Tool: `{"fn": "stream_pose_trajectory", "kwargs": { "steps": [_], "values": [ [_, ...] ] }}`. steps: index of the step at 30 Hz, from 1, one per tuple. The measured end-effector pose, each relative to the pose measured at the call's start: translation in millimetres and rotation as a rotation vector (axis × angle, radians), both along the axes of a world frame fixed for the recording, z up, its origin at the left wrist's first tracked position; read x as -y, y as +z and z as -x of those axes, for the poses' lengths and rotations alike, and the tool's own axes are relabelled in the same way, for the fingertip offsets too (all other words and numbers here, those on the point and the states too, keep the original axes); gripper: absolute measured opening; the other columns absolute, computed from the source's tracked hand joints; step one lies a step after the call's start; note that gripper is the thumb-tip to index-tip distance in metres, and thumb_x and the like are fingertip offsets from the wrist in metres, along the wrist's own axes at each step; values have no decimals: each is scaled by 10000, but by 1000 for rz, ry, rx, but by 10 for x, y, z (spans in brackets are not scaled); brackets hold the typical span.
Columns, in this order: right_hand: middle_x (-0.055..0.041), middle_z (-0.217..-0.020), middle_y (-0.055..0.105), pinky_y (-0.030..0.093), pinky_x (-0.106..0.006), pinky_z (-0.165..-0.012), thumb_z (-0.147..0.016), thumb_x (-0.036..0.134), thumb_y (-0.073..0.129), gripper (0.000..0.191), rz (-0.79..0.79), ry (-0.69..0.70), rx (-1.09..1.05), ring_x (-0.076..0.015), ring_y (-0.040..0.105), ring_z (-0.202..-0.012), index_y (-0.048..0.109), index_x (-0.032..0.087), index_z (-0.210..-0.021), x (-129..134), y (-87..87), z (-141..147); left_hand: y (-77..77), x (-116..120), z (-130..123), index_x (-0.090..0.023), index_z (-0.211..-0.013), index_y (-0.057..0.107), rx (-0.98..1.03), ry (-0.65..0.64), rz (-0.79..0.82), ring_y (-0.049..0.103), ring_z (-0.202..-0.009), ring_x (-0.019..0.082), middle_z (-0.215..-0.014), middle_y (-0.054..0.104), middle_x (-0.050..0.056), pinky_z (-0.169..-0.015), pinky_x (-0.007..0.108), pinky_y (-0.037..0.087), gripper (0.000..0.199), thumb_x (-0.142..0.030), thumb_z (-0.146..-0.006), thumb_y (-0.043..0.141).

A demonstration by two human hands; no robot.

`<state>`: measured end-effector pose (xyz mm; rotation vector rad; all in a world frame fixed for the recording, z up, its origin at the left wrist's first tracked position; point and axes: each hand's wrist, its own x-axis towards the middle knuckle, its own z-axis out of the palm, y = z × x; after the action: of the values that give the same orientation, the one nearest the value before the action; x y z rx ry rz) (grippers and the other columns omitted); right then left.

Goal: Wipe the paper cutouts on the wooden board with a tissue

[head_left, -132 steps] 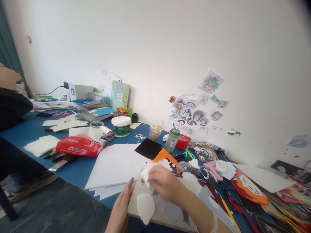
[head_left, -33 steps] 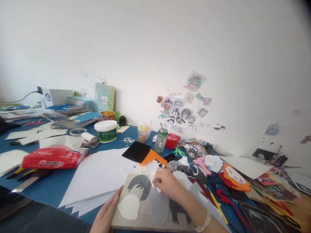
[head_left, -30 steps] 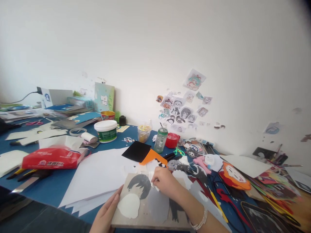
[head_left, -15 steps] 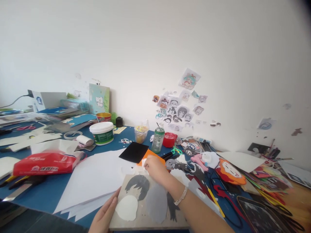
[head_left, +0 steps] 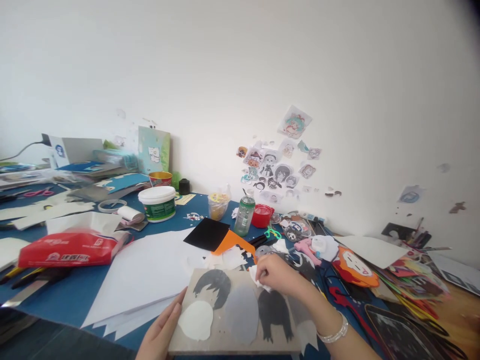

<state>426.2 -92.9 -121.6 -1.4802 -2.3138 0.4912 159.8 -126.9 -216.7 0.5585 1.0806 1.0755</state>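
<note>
Near the front edge lies a grey-brown board [head_left: 221, 327] bearing a dark grey hair-shaped cutout [head_left: 221, 288], a white rounded cutout [head_left: 196, 320], a grey oval [head_left: 242, 314] and a second dark cutout [head_left: 275, 316]. My left hand [head_left: 162, 327] holds the board at its left edge, thumb on top. Over the board's upper right part is my right hand [head_left: 275, 274], its fingers closed on a crumpled white tissue [head_left: 260, 278]. The tissue is just above the second dark cutout.
White sheets [head_left: 146, 280] lie left of the board. Behind it are black paper [head_left: 206, 234], orange paper [head_left: 233, 242], a bottle [head_left: 245, 215], a white tub [head_left: 156, 204] and a red bowl [head_left: 262, 216]. Cutouts, scissors and a tablet [head_left: 399, 332] crowd the right side.
My right hand has moved right and toward me with the tissue, from beside the orange paper to the board's upper right. The second dark cutout now shows more fully. My left hand stays put.
</note>
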Motion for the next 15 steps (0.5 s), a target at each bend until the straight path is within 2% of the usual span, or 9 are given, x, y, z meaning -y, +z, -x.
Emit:
{"fn": "stream_pose_trajectory", "kwargs": {
  "steps": [3, 5, 7, 9, 11, 12, 15],
  "values": [
    [-20, -653, 607, 412, -204, -622, -579, -17, 488, 258, -60, 40, -56, -126, 555, -642, 669, 166, -580, -34, -88, 47, 56, 29, -25, -251, -1129, 561, 11, 33, 1, 436, -1156, 305, -1326, 431, 33, -882, 409, 443, 502, -482, -684, 595],
    [-25, -660, 611, 421, -220, -655, -597, -9, 476, 255, -133, 37, -125, -132, 562, -662, 662, 165, -589, -80, -77, 90, 58, 28, -19, -266, -1140, 548, 13, 23, 3, 427, -1163, 308, -1343, 407, 25, -880, 413, 443, 517, -495, -679, 595],
    [-39, -695, 618, 433, -235, -671, -612, 7, 462, 254, -236, -60, -250, -143, 572, -694, 660, 166, -615, -116, -14, 80, 41, 11, -1, -265, -1154, 535, 19, 1, 22, 426, -1163, 311, -1360, 380, 27, -875, 399, 450, 529, -488, -678, 602],
    [-58, -749, 618, 450, -245, -653, -637, 47, 454, 237, -355, -223, -405, -157, 577, -725, 657, 167, -656, -95, 65, 6, 35, -11, 12, -242, -1159, 530, 51, -12, 33, 447, -1148, 302, -1347, 399, 41, -869, 370, 459, 521, -452, -689, 607],
    [-73, -796, 614, 465, -244, -609, -670, 118, 463, 193, -428, -339, -551, -172, 579, -746, 647, 175, -680, 16, 107, -104, 69, -29, 10, -197, -1167, 522, 131, -43, 13, 491, -1108, 287, -1277, 486, 69, -857, 347, 468, 513, -405, -705, 604],
    [-77, -809, 615, 472, -245, -613, -675, 143, 475, 176, -418, -353, -593, -180, 581, -767, 646, 178, -695, 104, 101, -161, 103, -36, 3, -171, -1171, 516, 177, -80, 10, 517, -1078, 286, -1225, 536, 86, -848, 347, 474, 519, -390, -709, 602],
    [-88, -830, 632, 490, -254, -661, -644, 182, 525, 138, -416, -406, -714, -204, 593, -809, 661, 183, -668, 442, -26, -312, 244, -51, -23, -113, -1173, 505, 222, -187, 59, 580, -983, 299, -1088, 624, 129, -806, 365, 493, 556, -396, -704, 604]
  ]
}}
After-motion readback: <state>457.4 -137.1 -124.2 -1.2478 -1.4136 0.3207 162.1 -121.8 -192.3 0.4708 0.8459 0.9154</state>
